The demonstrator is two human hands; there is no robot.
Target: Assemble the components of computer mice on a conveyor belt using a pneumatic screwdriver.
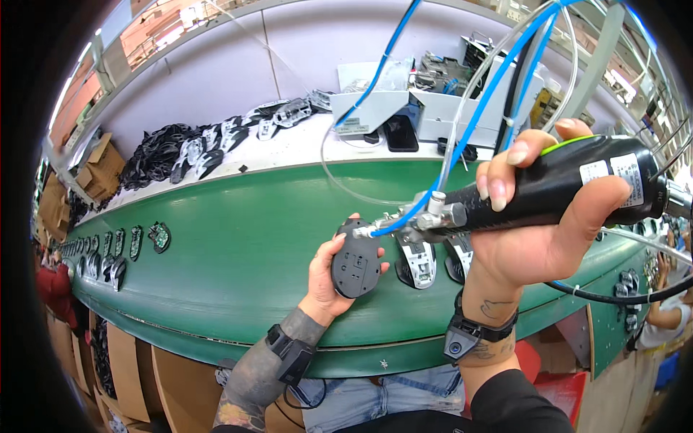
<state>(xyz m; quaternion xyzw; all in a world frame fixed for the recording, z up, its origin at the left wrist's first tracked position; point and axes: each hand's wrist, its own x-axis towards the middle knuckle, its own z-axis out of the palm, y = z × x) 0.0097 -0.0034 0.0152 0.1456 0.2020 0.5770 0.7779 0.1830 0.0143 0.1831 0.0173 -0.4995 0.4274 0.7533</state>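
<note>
My left hand (323, 280) is wrapped round a black computer mouse (358, 264), its flat underside facing up with several small holes. In my right hand (530, 249) lies a thick black power screwdriver (541, 187), held nearly level and pointing left. Its metal nozzle (364, 232) reaches the far end of the mouse; whether the tip touches a screw hole is too small to tell. A blue air hose (433, 189) joins the nozzle. Just right of the mouse, an opened mouse shell (419, 265) with a white inside lies on the belt, a second shell (460, 258) beside it.
A green conveyor belt (238, 238) runs across. Rows of mouse parts with circuit boards (136, 242) stand at its left. Behind it, a white shelf holds black cables (155, 153), mouse shells (231, 133) and a phone (401, 134). Another person's arm (668, 314) shows at far right.
</note>
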